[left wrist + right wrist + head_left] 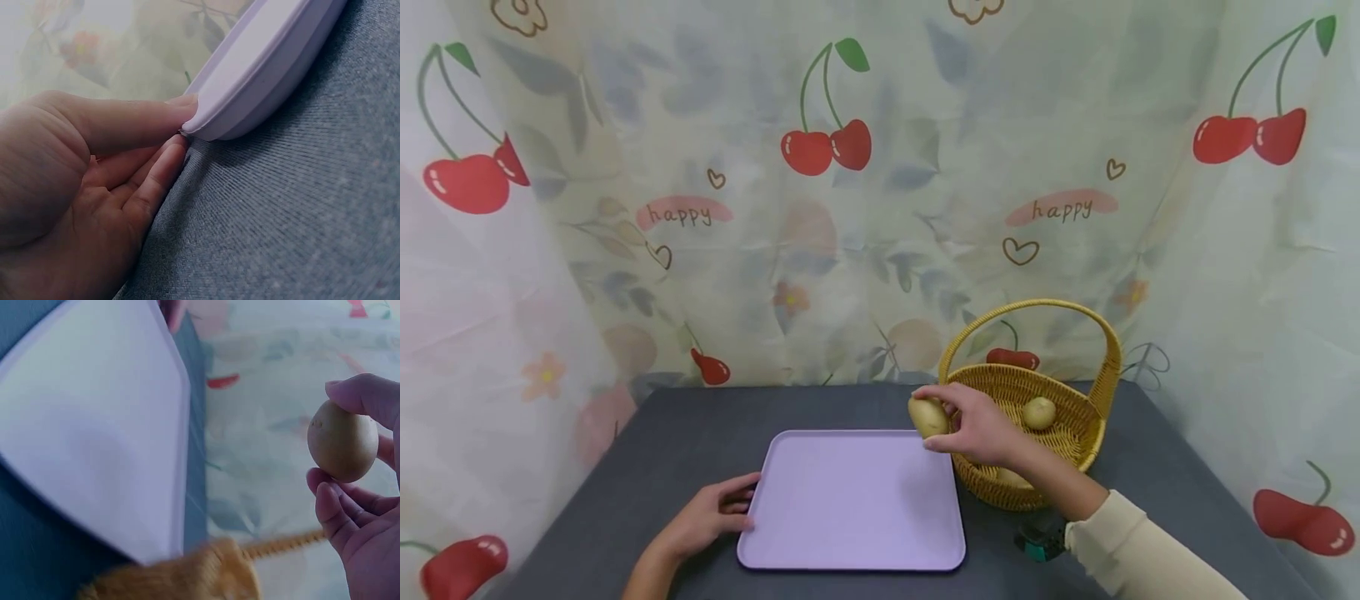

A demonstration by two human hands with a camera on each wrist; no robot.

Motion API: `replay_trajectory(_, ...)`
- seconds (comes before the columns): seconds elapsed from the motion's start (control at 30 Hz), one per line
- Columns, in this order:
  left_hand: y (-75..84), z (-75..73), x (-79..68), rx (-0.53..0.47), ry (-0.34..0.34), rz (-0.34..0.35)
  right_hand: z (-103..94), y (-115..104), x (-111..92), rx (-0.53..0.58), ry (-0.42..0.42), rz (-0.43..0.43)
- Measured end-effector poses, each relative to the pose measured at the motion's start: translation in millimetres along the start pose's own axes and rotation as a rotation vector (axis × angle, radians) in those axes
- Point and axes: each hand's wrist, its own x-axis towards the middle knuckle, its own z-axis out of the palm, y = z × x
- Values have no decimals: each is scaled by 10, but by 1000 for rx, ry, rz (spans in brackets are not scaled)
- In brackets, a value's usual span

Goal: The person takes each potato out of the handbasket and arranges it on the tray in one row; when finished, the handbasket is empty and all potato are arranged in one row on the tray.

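My right hand (977,423) holds a yellowish potato (928,417) between thumb and fingers, raised by the tray's far right corner, beside the basket. The right wrist view shows that potato (342,442) pinched, its smooth skin facing the camera. A flat lilac tray (853,504) lies on the table. At its left edge is my left hand (707,512); in the left wrist view the thumb (140,122) lies on the tray rim (250,94) with the fingertips just under it, pinching the edge. Another potato (1039,412) sits inside the woven basket (1000,492).
A pale potato (1013,477) shows low in the basket, partly behind my right forearm. The basket's tall handle (1037,304) arches up at the back right. A dark and teal object (1037,542) is near my right sleeve. A printed curtain (880,275) surrounds the dark table (715,417).
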Motion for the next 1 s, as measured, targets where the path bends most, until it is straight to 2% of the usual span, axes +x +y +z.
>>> replay_trajectory(0.27, -28, 8, -3, -25, -6, -18, 553, -66, 130, 77, -105, 27)
replay_trajectory(0.5, -7, -1, 9, -7, -3, -3, 1016, -67, 271, 121, -138, 129)
replay_trajectory(0.77, -8, 0, 50, -16, -1, -17, 1484, -114, 428, 192, -123, 153)
replay_trajectory(1.0, 4, -2, 30, -5, -2, -3, 1866, -212, 553, 150, -85, 215)
